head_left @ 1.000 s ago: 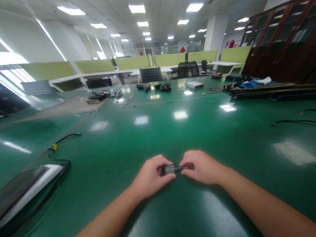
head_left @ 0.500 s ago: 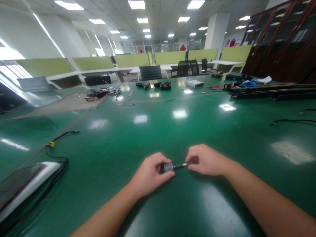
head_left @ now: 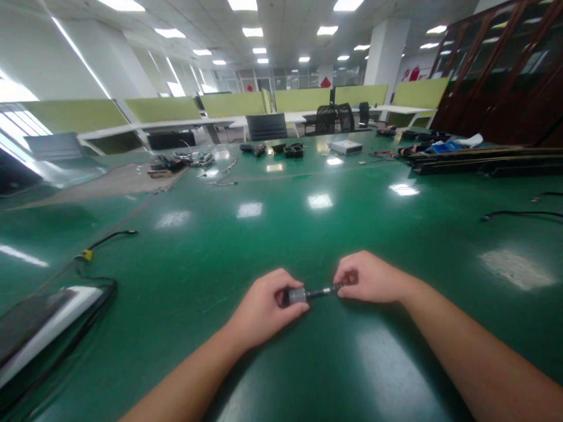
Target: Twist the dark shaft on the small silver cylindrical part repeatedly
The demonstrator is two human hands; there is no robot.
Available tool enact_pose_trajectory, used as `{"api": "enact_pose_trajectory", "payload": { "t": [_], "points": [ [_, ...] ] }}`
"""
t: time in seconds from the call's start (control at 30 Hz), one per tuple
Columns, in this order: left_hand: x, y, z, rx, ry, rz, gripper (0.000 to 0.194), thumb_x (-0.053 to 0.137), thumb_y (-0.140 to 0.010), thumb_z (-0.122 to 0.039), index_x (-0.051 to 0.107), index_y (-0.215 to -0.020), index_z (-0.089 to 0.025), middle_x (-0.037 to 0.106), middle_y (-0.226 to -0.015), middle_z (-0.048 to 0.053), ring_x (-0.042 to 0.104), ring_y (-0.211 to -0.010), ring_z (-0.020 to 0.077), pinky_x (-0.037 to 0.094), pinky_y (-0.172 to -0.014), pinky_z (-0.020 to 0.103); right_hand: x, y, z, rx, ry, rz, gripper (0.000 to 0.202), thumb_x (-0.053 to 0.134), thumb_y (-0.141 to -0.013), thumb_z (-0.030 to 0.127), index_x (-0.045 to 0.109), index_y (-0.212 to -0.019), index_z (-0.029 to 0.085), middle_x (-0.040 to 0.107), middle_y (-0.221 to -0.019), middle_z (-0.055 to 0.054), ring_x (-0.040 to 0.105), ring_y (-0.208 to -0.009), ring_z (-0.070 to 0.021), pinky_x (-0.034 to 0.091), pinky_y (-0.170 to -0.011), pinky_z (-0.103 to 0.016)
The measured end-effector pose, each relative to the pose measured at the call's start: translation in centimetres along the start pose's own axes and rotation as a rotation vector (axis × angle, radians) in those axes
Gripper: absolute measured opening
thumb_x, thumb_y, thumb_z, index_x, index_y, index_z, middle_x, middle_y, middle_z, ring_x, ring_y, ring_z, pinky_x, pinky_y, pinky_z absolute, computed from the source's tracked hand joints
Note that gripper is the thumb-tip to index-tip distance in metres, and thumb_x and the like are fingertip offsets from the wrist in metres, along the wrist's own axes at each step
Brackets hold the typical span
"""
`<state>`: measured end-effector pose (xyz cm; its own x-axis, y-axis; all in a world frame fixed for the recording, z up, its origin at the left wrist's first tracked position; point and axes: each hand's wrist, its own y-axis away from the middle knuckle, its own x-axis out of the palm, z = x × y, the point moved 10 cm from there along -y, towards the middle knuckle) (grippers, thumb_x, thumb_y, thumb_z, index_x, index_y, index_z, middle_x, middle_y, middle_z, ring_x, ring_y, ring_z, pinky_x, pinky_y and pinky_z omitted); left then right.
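Tabletop of glossy green fills the head view, reflecting white rectangular ceiling lights; beyond it stand yellow-green partition panels, three black mesh-backed chairs and, at right, one dark reddish-brown glass-fronted cabinet. Red markings at the room's back are too small to read. One small grey cylindrical piece with a slim dark shaft is held crosswise near the middle of the tabletop's near side: the left hand pinches its grey body between thumb and fingers, the right hand pinches the shaft's right end. One flat white box sits farther back.
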<state>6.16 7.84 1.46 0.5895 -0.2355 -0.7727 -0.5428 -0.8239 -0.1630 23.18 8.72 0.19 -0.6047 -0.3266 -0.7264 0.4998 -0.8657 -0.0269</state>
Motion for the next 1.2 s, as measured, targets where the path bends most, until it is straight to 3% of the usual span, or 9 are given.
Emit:
{"api": "enact_pose_trajectory", "payload": {
  "t": [0.4,0.67,0.83,0.93,1.03,1.2],
  "points": [
    [0.0,-0.2,0.1,-0.014,-0.009,-0.009,0.022,0.078,-0.079,-0.031,0.074,-0.098,-0.020,0.064,-0.081,0.000,0.056,-0.069,0.0150,0.040,-0.064,0.026,0.8,-0.6,0.6,-0.033,0.012,-0.028,0.008,0.076,-0.076,0.022,0.078,-0.084,0.020,0.070,-0.079,-0.001,0.063,-0.070,-0.0134,0.043,-0.063,-0.024],
    [0.3,0.1,0.0,-0.001,-0.021,-0.021,0.022,0.078,-0.079,-0.026,0.070,-0.099,-0.022,0.066,-0.090,0.001,0.059,-0.077,0.0169,0.044,-0.070,0.027,3.2,-1.6,4.5,-0.171,0.062,-0.117,0.010,0.072,-0.083,0.022,0.077,-0.091,0.021,0.071,-0.086,-0.003,0.063,-0.084,-0.0179,0.044,-0.076,-0.029],
    [0.3,0.2,-0.4,-0.001,-0.069,0.005,0.031,0.080,-0.076,-0.031,0.068,-0.103,-0.022,0.067,-0.092,0.001,0.060,-0.078,0.0181,0.044,-0.069,0.027,3.3,-1.6,4.0,-0.157,-0.007,-0.107,0.018,0.072,-0.080,0.015,0.076,-0.097,0.020,0.070,-0.087,-0.003,0.061,-0.081,-0.0171,0.044,-0.072,-0.027],
    [0.2,0.1,-0.4,-0.008,-0.060,0.007,0.033,0.074,-0.084,-0.040,0.067,-0.110,-0.022,0.067,-0.091,0.002,0.059,-0.076,0.0179,0.044,-0.068,0.028,3.4,-1.7,3.6,-0.156,-0.020,-0.119,0.017,0.071,-0.080,0.014,0.075,-0.096,0.020,0.070,-0.087,-0.003,0.061,-0.080,-0.0163,0.043,-0.072,-0.027],
    [0.2,0.1,-0.4,-0.014,-0.059,0.006,0.022,0.067,-0.089,-0.035,0.069,-0.106,-0.021,0.067,-0.090,0.002,0.058,-0.075,0.0169,0.044,-0.070,0.028,3.5,-1.9,3.5,-0.145,-0.005,-0.164,0.016,0.071,-0.078,0.016,0.073,-0.093,0.020,0.070,-0.086,-0.001,0.060,-0.078,-0.0158,0.041,-0.073,-0.028],
    [0.3,0.0,-0.2,-0.024,-0.039,0.008,0.020,0.074,-0.082,-0.030,0.070,-0.100,-0.021,0.066,-0.085,0.001,0.058,-0.074,0.0168,0.045,-0.072,0.028,3.5,-1.9,3.8,-0.153,0.080,-0.210,0.011,0.072,-0.075,0.018,0.071,-0.086,0.021,0.070,-0.082,0.000,0.060,-0.078,-0.0168,0.035,-0.075,-0.031]
  ]
}}
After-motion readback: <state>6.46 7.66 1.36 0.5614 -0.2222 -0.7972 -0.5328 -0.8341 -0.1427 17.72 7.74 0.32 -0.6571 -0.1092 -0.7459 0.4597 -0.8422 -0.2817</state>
